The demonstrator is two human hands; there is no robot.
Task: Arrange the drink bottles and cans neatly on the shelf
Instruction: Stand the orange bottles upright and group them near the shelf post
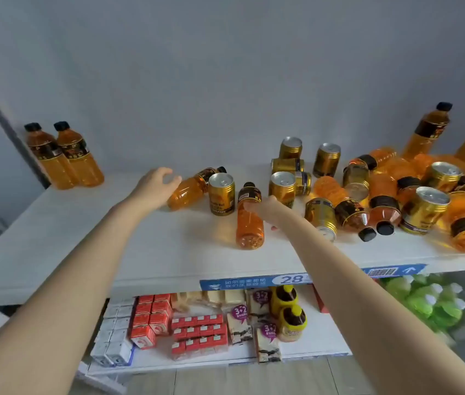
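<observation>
Righting toppled drinks: left hand [158, 184] open by far bottle [190, 189], right hand [266, 208] touching near bottle [249, 220], grip unclear; next, stand both.

A shop, by the look of it. White retail shelf [83, 252] with a blue printed strip [254, 282] along its front edge, just below the right hand [265, 209] (a large "28" on it, the small print unreadable). Same goods many times over: gold cans [424, 212] and orange bottles [382, 186] heaped right of that hand, one orange bottle [249, 232] in its grip, an upright pair [74, 158] well left of the left hand [155, 185]. Below both hands, a lower shelf [197, 363] packed in rows: red cartons [151, 317], packs marked "3+2" [239, 323], yellow-capped bottles [292, 323]; green bottles [422, 306] further right.
</observation>
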